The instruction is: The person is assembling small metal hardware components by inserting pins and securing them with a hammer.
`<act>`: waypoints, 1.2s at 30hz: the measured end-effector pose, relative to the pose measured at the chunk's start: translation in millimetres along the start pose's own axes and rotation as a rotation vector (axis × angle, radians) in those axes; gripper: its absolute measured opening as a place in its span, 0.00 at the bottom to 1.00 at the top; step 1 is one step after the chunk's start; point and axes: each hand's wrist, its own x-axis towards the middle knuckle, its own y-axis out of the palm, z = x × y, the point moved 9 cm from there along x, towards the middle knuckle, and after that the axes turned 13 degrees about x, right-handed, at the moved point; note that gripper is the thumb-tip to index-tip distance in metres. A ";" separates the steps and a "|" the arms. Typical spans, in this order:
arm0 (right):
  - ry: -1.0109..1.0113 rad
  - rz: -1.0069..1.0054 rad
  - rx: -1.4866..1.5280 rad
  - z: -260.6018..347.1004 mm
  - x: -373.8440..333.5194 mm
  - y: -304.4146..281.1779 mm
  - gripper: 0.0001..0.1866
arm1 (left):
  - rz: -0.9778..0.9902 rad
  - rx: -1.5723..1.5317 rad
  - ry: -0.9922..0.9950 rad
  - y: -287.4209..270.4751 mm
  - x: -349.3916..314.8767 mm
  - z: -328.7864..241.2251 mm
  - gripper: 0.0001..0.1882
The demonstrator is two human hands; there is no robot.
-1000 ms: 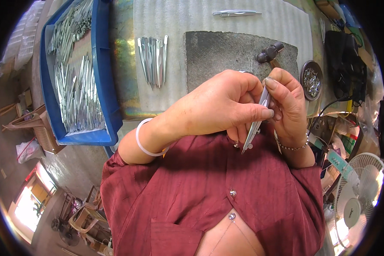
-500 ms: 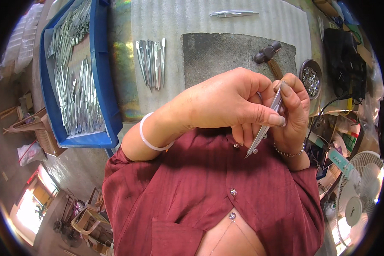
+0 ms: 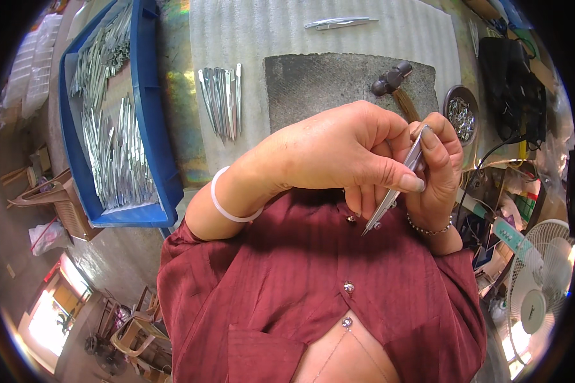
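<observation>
A slim, tweezer-like silver metal tool (image 3: 390,199) is held at a slant in front of my chest, its sharp point down to the left. Two small round knobs stick out along its lower side. My left hand (image 3: 364,153) has its thumb pressed against the tool's middle, with the other fingers curled behind. My right hand (image 3: 436,153) pinches the upper end between thumb and fingers. Beyond my hands lies a hammer (image 3: 393,79) on a dark grey slab (image 3: 319,83), its wooden handle partly covered by my fingers.
Several similar metal pieces (image 3: 222,102) lie in a row on the white foam sheet (image 3: 249,38), with slim silver pieces (image 3: 342,23) farther back. A blue tray (image 3: 166,153) at left holds many more. At right are a bowl of small metal parts (image 3: 460,115) and a white fan (image 3: 533,300).
The bench things have shifted slightly left in the picture. Both hands keep the same grip on the tool, with hardly any movement.
</observation>
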 end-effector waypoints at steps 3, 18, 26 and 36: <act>0.019 -0.011 0.024 -2.3 1.0 -3.5 0.07 | -0.004 -0.006 -0.006 -1.7 2.8 2.6 0.13; -0.002 -0.020 0.069 -9.1 -1.3 -3.7 0.07 | 0.024 -0.033 -0.001 -3.0 3.3 6.7 0.13; -0.045 -0.008 -0.066 -7.4 -0.4 -0.2 0.08 | 0.007 0.036 -0.004 -6.3 0.2 6.3 0.13; -0.193 -0.057 -0.383 103.4 59.1 -28.8 0.08 | -0.600 0.093 0.205 -37.9 -35.3 -16.0 0.07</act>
